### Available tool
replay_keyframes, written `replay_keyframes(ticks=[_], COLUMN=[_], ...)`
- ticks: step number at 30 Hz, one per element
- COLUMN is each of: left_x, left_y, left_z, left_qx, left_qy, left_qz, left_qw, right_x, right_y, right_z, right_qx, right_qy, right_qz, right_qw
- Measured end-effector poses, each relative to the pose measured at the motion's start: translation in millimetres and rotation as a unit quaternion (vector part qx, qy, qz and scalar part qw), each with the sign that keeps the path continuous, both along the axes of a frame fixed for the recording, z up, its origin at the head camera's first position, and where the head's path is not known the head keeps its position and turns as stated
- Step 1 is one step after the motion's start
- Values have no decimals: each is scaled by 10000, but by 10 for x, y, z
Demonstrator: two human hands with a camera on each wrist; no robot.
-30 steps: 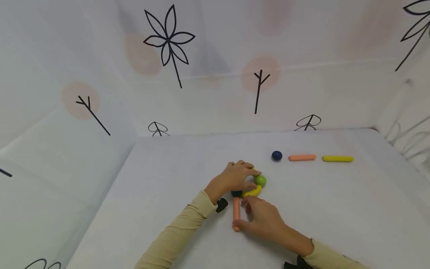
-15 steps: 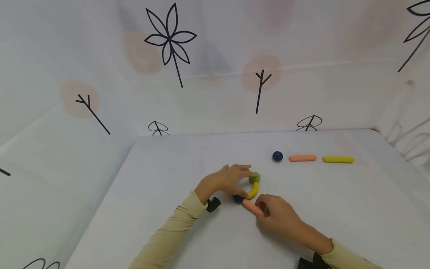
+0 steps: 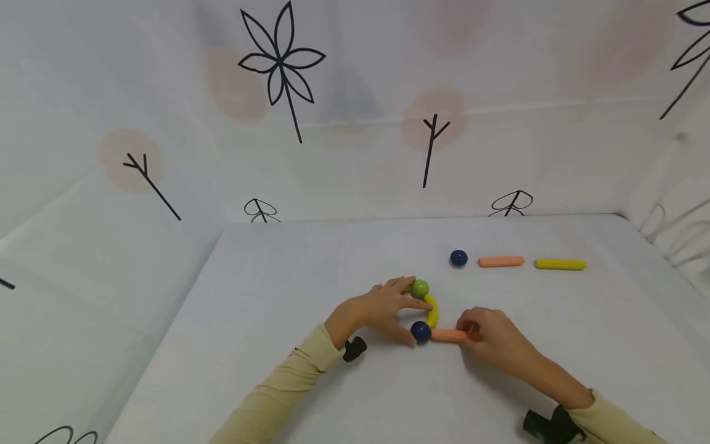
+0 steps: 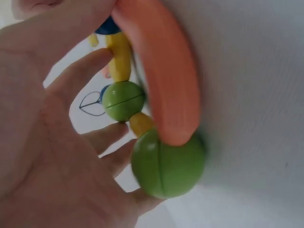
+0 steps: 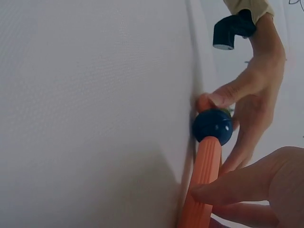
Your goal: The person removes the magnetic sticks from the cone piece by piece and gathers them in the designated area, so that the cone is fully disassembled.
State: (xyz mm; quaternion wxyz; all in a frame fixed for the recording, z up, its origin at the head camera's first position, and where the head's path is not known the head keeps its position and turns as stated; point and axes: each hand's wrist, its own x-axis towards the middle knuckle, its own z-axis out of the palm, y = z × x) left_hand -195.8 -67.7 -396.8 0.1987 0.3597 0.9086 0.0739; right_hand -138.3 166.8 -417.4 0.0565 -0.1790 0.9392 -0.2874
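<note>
My left hand [image 3: 379, 308] holds a ring of toy balls and curved rods, its thumb by the navy ball [image 3: 421, 332] and a finger on the yellow curved rod [image 3: 432, 314]. A green ball [image 3: 420, 288] sits at the ring's far side. In the left wrist view, an orange curved rod [image 4: 166, 71] runs from the thumb to a second green ball [image 4: 168, 164]; the palm side of the ring is hidden in the head view. My right hand [image 3: 496, 339] pinches an orange straight rod [image 3: 445, 335], whose other end meets the navy ball.
Farther back on the white table [image 3: 266, 265] lie a loose navy ball [image 3: 458, 258], an orange rod [image 3: 501, 261] and a yellow rod [image 3: 560, 264] in a row. Dark wrist cameras [image 3: 355, 349] stick out under both wrists. A patterned cloth wall [image 3: 355, 172] rises behind the table.
The right hand has moved to the right, swinging the orange straight rod from pointing towards me to pointing right. The ring has turned with it, bringing the navy ball right and nearer.
</note>
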Motion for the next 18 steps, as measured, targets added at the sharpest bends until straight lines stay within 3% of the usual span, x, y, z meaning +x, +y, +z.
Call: replay_keyframes(ticks=[8, 12, 18], left_x=[16, 18, 48], left_y=[89, 113, 166], left_z=[-88, -98, -102], left_qx=[384, 335, 31], left_qy=[228, 458, 577], left_qz=[-283, -488, -415], left_qw=[9986, 9972, 9975], right_x=[-63, -83, -86], right_y=[75, 96, 128], right_z=[-36, -26, -14], right_qx=[11, 6, -140], right_qy=[89, 117, -48], right_qz=[61, 167, 286], right_qw=[9999, 9998, 9995])
